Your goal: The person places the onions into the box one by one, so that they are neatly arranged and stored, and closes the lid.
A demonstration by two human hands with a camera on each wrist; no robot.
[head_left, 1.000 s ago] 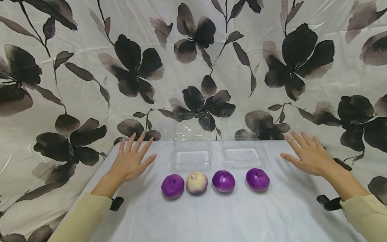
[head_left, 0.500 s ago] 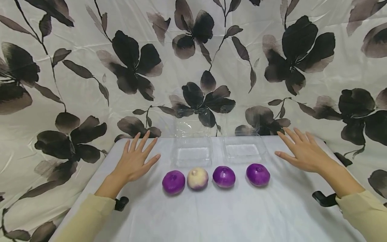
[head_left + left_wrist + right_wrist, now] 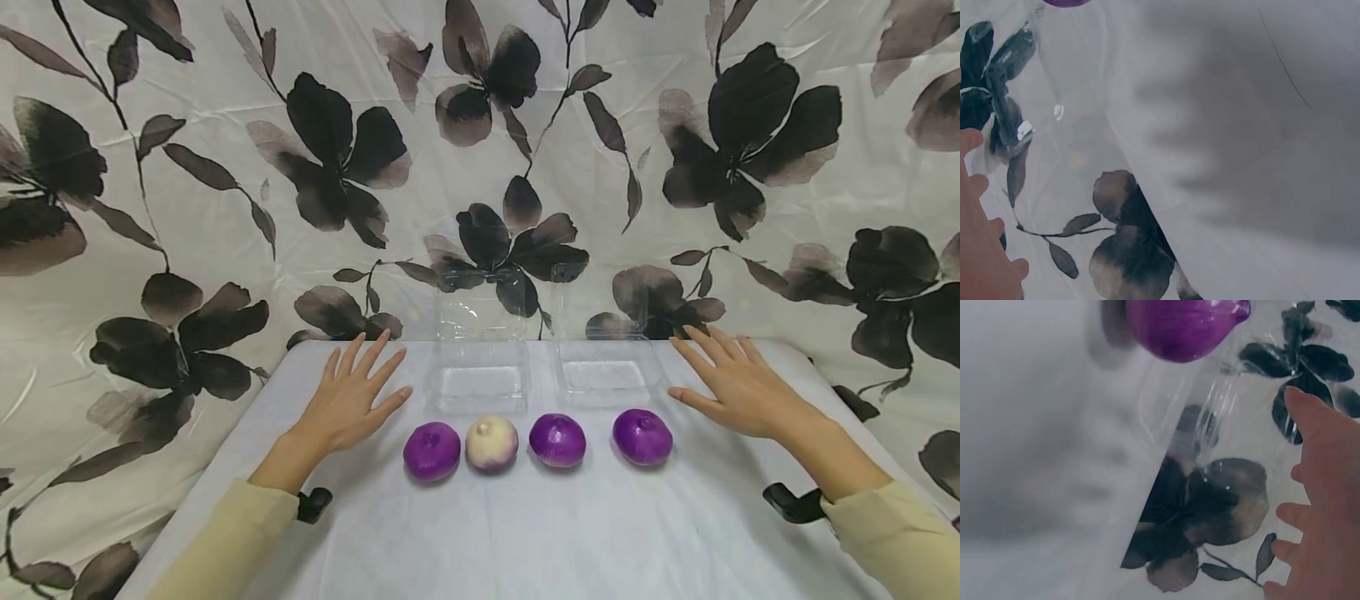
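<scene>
Nearest, four onions in a row on the white desk (image 3: 525, 533): purple onion (image 3: 431, 451), pale onion (image 3: 491, 442), purple onion (image 3: 557, 439), purple onion (image 3: 642, 436). Left hand (image 3: 349, 403) and right hand (image 3: 738, 382) flat, fingers spread, grasping nothing, drawn slightly inward toward the row since a second ago, likely poised to start. Behind the row, two clear plastic containers (image 3: 477, 382) (image 3: 609, 374), lids up, unobstructed. Beyond, floral cloth (image 3: 225, 208).

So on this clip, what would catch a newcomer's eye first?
A row of four round onions across the white table: three glossy purple onions and one pale cream onion, second from the left. Behind them sit two clear plastic trays. The left hand and right hand, fingers spread, flank the row.
</scene>
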